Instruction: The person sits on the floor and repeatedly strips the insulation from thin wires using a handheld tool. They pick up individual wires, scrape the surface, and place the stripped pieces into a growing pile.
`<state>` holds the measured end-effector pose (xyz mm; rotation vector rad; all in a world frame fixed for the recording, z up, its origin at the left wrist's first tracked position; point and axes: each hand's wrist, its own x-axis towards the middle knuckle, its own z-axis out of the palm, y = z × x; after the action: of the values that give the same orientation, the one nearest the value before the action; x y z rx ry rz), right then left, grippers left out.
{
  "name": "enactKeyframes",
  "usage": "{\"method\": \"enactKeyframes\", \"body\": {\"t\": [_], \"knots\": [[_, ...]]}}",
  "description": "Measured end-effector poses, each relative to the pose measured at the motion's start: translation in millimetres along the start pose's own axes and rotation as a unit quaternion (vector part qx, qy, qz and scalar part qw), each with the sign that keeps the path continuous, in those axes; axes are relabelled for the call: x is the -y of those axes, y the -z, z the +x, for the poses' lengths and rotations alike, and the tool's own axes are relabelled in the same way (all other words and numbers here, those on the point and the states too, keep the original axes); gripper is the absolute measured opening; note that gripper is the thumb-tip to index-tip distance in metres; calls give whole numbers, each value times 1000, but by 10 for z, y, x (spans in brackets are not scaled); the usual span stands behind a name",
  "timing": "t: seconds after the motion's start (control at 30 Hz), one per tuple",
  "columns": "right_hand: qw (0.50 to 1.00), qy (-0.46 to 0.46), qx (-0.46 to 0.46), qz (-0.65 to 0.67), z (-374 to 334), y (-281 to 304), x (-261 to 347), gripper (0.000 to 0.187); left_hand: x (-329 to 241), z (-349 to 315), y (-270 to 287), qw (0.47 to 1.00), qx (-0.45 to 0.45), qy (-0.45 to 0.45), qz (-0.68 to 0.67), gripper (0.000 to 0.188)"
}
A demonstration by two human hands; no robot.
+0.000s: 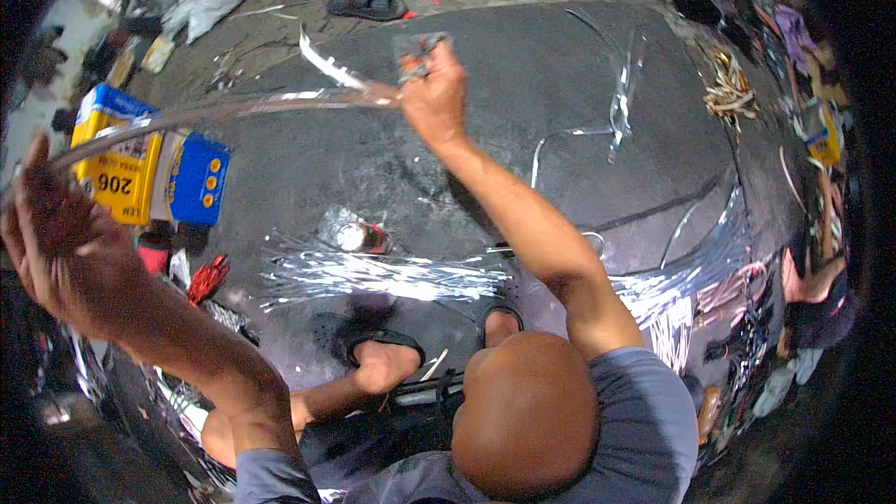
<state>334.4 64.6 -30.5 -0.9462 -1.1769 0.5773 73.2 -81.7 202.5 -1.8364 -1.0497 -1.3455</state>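
My right hand (pixel 435 98) is closed, up near the far middle of the dark mat. It grips one end of a long, shiny brown-grey strip (pixel 271 105) along with a small greyish piece with orange-red parts (pixel 417 58), whose kind I cannot make out. A whitish tail (pixel 327 63) curls away from the strip beside this fist. At the far left, my left hand (pixel 70 243) is raised and blurred, with the strip running into its fingers. Between the hands the strip arches over a yellow and blue carton (pixel 117 173). Below lies a bundle of silvery strips (pixel 383 278).
A blue box (pixel 201 177) stands beside the carton. A small round container (pixel 355 236) sits behind the silvery bundle. More strips (pixel 681 285) lie at right, and a loose bunch (pixel 620 107) farther back. A black sandal (pixel 367 6) rests beyond the mat (pixel 560 65). Clutter lines both sides.
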Motion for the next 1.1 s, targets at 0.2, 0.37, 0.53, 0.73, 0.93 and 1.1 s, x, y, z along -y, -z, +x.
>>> {"method": "enactKeyframes", "body": {"t": [0.2, 0.37, 0.53, 0.73, 0.93, 1.1], "knots": [[983, -76, -28, -163, 91, 61, -131, 22, -135, -217, -358, 869, -152, 335, -330, 10], [988, -127, -17, -91, -148, 279, -346, 18, -219, -883, -1164, 619, -109, 585, -512, 22], [982, -189, -9, 3, -382, 320, -407, 2, -893, -1789, -1940, 451, 60, 808, -373, 46], [965, -253, -35, 62, -545, 502, -292, 0, -1268, -2097, -2157, 342, 75, 850, -393, 46], [948, -280, -58, 144, -567, 545, -282, 6, -1363, -2072, -2133, 569, 56, 692, -441, 33], [944, -321, 6, 79, -521, 613, -217, 11, -1143, -1971, -2031, 650, 142, 541, -514, 35]]}}
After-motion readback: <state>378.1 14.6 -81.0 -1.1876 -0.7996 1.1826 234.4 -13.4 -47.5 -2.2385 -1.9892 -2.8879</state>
